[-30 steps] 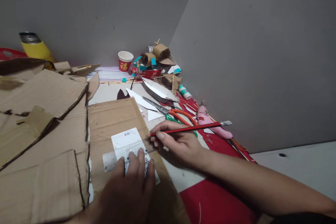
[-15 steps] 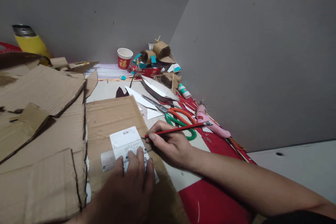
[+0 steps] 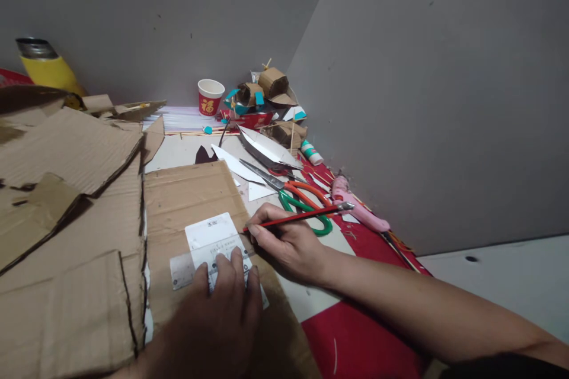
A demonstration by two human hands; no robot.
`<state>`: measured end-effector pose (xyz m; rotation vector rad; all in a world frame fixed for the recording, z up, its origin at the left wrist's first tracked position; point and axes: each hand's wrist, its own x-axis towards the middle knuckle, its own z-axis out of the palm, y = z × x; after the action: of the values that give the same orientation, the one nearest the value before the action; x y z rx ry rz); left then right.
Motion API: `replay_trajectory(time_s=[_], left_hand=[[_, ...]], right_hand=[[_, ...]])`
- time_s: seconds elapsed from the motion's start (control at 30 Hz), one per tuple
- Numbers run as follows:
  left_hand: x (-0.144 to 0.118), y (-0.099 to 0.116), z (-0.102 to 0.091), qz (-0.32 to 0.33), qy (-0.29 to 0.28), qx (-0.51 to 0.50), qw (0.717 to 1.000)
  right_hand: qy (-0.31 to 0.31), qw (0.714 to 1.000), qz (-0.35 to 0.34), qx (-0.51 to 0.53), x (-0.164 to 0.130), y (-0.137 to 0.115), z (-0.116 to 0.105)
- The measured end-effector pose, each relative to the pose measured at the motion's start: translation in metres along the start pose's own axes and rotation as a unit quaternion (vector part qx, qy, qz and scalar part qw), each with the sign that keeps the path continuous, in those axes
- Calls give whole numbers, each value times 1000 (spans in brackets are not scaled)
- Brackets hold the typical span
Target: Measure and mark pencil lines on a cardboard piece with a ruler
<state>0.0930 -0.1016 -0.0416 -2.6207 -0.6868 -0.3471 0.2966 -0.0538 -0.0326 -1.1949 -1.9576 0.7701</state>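
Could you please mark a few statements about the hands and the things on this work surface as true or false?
1. The right hand holds a red pencil. True.
2. The left hand presses a clear ruler flat on the cardboard sheet. True.
3. The scissors are in the left hand. False: they lie on the surface beyond the right hand, untouched.
4. The paper cup lies tipped over beside the ruler. False: it stands upright far back near the wall.
5. The pencil's tip is near the ruler's right end. True.
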Motion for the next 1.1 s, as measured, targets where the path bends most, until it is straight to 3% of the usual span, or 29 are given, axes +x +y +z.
replay_trajectory(time_s=[1.1], left_hand=[[0, 0, -1, -6, 16, -6, 1000]], right_hand=[[-9, 999, -31, 13, 2, 0, -1]])
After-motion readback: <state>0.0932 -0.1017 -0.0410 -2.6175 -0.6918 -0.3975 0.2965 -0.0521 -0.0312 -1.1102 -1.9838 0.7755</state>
